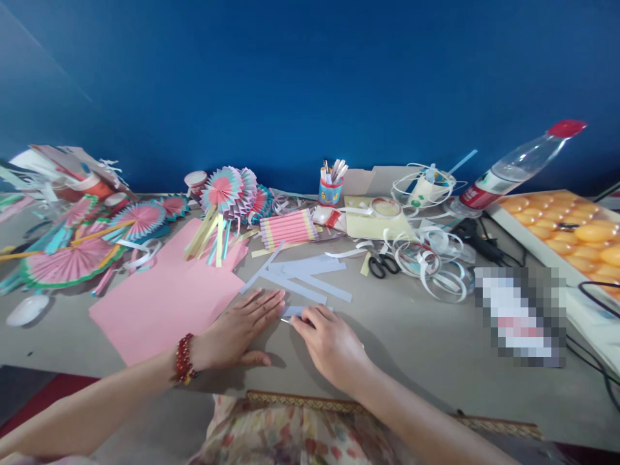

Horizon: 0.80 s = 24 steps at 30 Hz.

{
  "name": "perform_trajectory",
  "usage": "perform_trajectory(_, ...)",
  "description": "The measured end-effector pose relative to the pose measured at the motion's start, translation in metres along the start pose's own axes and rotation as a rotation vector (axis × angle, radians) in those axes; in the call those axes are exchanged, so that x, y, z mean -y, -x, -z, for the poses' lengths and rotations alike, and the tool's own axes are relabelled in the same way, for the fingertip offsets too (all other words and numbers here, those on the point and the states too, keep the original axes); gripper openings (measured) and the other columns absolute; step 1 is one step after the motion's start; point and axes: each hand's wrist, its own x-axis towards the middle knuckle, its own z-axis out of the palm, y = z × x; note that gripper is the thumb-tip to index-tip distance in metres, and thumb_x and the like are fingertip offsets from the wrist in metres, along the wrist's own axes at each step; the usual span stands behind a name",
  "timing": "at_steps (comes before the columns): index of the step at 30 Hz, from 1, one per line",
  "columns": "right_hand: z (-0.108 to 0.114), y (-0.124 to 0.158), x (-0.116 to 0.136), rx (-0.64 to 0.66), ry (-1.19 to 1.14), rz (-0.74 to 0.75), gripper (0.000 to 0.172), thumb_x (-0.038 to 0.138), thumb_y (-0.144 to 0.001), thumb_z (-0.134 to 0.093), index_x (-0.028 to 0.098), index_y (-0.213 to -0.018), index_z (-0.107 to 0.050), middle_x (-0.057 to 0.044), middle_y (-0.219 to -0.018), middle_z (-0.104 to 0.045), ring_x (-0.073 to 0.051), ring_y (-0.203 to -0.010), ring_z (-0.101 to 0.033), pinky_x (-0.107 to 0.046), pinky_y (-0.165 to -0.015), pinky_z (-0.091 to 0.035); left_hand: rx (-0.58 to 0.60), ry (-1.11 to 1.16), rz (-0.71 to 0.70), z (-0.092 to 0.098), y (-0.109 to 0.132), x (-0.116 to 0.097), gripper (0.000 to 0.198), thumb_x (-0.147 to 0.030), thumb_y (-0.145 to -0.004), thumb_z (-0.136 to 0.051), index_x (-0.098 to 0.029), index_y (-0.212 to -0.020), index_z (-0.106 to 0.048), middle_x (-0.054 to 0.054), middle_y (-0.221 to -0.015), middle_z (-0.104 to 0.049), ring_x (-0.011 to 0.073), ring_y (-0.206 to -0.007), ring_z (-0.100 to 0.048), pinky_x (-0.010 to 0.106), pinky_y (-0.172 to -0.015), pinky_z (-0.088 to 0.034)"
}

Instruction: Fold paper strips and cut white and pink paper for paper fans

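Observation:
My left hand (245, 323) lies flat on the table, fingers stretched out. Its fingertips reach the left end of a pale lavender paper strip (294, 311). My right hand (327, 342) is closed at the strip's right part, with thumb and index finger together. A thin, pale, pointed thing (285, 320) sticks out to the left from under the right fingertips; its kind cannot be told. More lavender paper strips (334, 287) lie fanned out just beyond both hands. Pink paper sheets (167, 303) lie left of my left hand, partly beneath its wrist side.
Folded paper fans (72, 258) and rosettes (223, 190) crowd the left and back. Black-handled scissors (383, 265), tape rolls (443, 265), a glue gun (477, 240), a bottle (518, 168) and an orange-topped box (571, 226) stand right. A pen cup (330, 192) is at the back.

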Motion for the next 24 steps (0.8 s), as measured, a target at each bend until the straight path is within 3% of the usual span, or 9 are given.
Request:
perform_trajectory(6, 0.0, 0.002, -0.007, -0.008, 0.002, 0.021, 0.03, 0.008, -0.09, -0.052, 0.02, -0.115, -0.065, -0.007, -0.096, -0.063, -0.021, -0.094, -0.056, -0.03, -0.078, -0.045, -0.022, 0.026, 0.049, 0.008, 0.015, 0.006, 0.087, -0.064, -0.094, -0.042, -0.022, -0.157, 0.001, 0.012, -0.162, -0.015, 0.0302, -0.149, -0.016, 0.049, -0.121, -0.012)
perform_trajectory(11, 0.008, -0.002, -0.017, 0.033, 0.007, 0.101, 0.028, 0.011, -0.093, -0.05, 0.02, -0.115, -0.065, -0.007, -0.098, -0.064, -0.021, -0.096, -0.056, -0.031, -0.081, -0.045, 0.003, 0.009, 0.066, -0.001, 0.025, -0.006, 0.095, -0.071, -0.09, -0.041, -0.02, -0.157, 0.003, 0.013, -0.161, -0.015, 0.0317, -0.147, -0.022, 0.049, -0.121, -0.009)
perform_trajectory(16, 0.008, -0.004, -0.018, 0.012, -0.007, 0.121, 0.03, 0.01, -0.093, -0.049, 0.019, -0.117, -0.064, -0.009, -0.1, -0.064, -0.021, -0.098, -0.055, -0.031, -0.081, -0.045, -0.018, -0.041, 0.123, -0.009, 0.026, -0.015, 0.1, -0.074, -0.088, -0.04, -0.017, -0.157, 0.005, 0.015, -0.161, -0.011, 0.0337, -0.148, -0.017, 0.05, -0.12, -0.005)
perform_trajectory(24, 0.007, -0.004, -0.015, 0.036, 0.008, 0.097, 0.028, 0.012, -0.094, -0.049, 0.02, -0.116, -0.064, -0.007, -0.099, -0.063, -0.021, -0.097, -0.055, -0.03, -0.08, -0.045, 0.041, -0.016, 0.017, 0.004, 0.019, 0.008, 0.09, -0.069, -0.092, -0.039, -0.022, -0.157, 0.003, 0.009, -0.161, -0.017, 0.0293, -0.149, -0.016, 0.047, -0.121, 0.0)
